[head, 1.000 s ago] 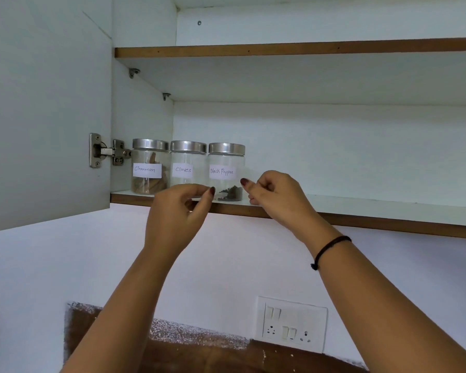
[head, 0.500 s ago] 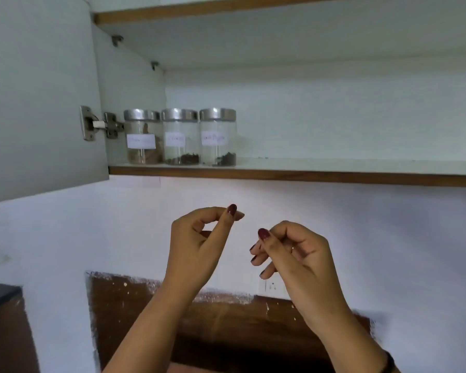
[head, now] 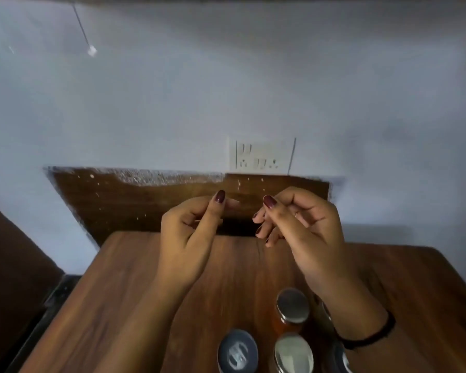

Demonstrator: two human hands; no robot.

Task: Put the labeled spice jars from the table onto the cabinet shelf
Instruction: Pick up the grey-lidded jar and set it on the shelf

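Several glass spice jars with silver lids stand on the wooden table [head: 124, 297] near its front edge. One with orange contents [head: 293, 309] is furthest back, two more [head: 237, 351] [head: 293, 354] stand in front of it, and others are partly hidden behind my right wrist. Their labels cannot be seen from above. My left hand [head: 189, 238] and my right hand [head: 304, 232] hover side by side above the table's far half, fingers loosely curled, holding nothing. The cabinet shelf is out of view.
A white wall fills the upper part, with a switch-and-socket plate [head: 261, 157] above a brown panel [head: 119, 200] behind the table. A dark brown surface [head: 8, 259] lies to the left of the table.
The view has swung down from the cabinet shelf to the table. Both hands have come down from the shelf, empty, and now hang over the jars on the table.
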